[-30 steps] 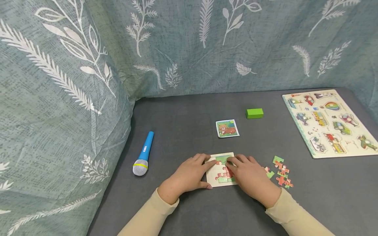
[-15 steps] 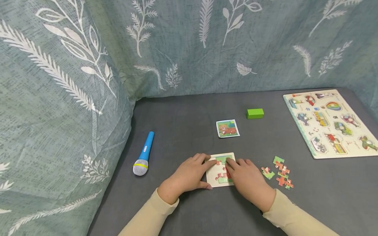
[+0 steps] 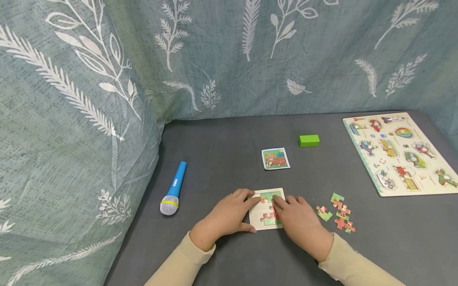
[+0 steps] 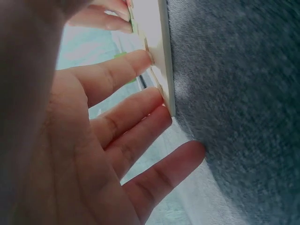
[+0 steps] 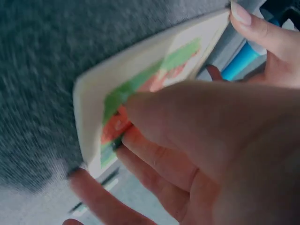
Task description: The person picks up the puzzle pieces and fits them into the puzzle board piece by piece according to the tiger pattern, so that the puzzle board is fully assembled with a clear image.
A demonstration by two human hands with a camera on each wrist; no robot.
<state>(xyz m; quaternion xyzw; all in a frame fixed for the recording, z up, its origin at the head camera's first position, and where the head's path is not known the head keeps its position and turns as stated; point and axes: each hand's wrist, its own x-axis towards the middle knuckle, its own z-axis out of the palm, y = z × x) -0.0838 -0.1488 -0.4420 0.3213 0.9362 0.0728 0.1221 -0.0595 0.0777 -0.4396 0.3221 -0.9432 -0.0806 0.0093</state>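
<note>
A small cream puzzle board [image 3: 255, 221] lies on the dark table, with several green and red-orange jigsaw pieces [image 3: 270, 195] set in it. My left hand [image 3: 227, 216] rests at the board's left side, thumb by the lower corner and extended fingertips at its upper side. In the left wrist view, those fingers [image 4: 122, 72] touch the board's edge. Over the right half, my right hand [image 3: 304, 228] presses fingertips on the set pieces. From the right wrist view, its thumb and bent-looking fingers [image 5: 154, 154] touch the picture; they hide part of it.
Several loose jigsaw pieces [image 3: 341, 212] lie right of my right hand. Beyond the board are a tiger picture card [image 3: 275, 159] and a green block [image 3: 309, 140]. A blue toy microphone [image 3: 175, 186] is at left; a vehicle peg puzzle [image 3: 393, 159] lies far right.
My right hand has shifted slightly left and down over the board, uncovering a loose jigsaw piece beside it. The left hand stays at the board's edge. The head view has tilted slightly.
</note>
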